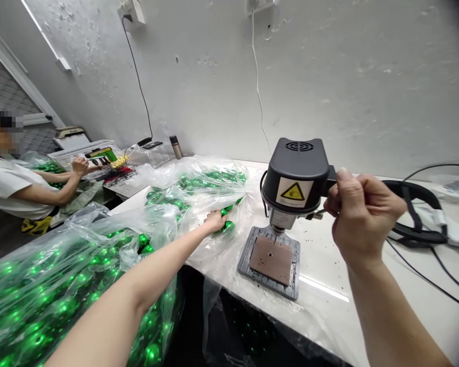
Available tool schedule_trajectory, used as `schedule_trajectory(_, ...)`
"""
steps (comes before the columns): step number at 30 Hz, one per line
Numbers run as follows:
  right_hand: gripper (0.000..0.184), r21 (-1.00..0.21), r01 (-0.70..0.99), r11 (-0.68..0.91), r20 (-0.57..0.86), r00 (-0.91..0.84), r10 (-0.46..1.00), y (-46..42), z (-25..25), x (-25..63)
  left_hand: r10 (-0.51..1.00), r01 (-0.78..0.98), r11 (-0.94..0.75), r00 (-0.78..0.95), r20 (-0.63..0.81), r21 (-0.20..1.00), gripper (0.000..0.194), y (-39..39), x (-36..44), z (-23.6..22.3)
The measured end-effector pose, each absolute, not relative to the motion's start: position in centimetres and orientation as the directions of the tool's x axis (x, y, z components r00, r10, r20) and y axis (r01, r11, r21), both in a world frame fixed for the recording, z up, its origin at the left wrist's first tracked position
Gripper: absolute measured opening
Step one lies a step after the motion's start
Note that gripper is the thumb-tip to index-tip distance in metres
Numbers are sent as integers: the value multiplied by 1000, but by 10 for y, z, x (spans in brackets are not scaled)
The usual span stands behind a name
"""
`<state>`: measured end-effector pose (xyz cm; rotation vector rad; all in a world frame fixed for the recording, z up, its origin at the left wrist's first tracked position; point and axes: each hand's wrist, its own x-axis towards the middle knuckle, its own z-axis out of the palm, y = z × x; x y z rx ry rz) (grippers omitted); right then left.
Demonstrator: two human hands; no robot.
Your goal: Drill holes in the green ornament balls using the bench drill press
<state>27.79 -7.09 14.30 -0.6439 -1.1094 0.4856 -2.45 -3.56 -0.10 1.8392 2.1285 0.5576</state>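
A small black bench drill press (295, 176) stands on the white table (367, 285), its bit raised over a brown pad on the grey base (271, 260). My right hand (361, 214) is closed round the drill's side lever. My left hand (215, 221) reaches far out to the mouth of a clear plastic bag (199, 188) of shiny green balls and closes on one green ball (227, 226). The left arm stretches across a second bag of green balls.
A large clear bag of green balls (61, 290) fills the lower left. A black strap and cables (416, 209) lie on the table to the right. Another person (19, 178) works at a bench at the left. Cords hang down the wall.
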Motion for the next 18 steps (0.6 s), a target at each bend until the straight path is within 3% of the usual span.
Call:
schedule_trajectory(5, 42, -688, -23, 725, 660, 397, 638, -70, 142, 278, 989, 911, 143, -113, -99, 387, 50, -46, -19, -5)
schedule_trajectory(8, 42, -673, -16, 740, 673, 401, 621, -70, 143, 277, 994, 943, 92, -70, -81, 320, 40, -61, -19, 1)
schedule_trajectory(12, 44, -668, -17, 744, 667, 428, 609, -68, 142, 276, 975, 975, -224, 224, 8, 2, 40, -77, -8, 1)
schedule_trajectory(14, 44, -670, -14, 742, 666, 432, 609, -67, 142, 276, 958, 954, -288, 287, -21, -81, 45, -79, -2, -1)
schedule_trajectory(16, 44, -669, -19, 743, 667, 424, 612, -67, 141, 277, 963, 963, -268, 267, -13, -38, 44, -79, 3, -2)
schedule_trajectory(18, 43, -673, -27, 739, 667, 410, 623, -68, 141, 278, 972, 969, -225, 217, 87, 105, 44, -80, 4, 2)
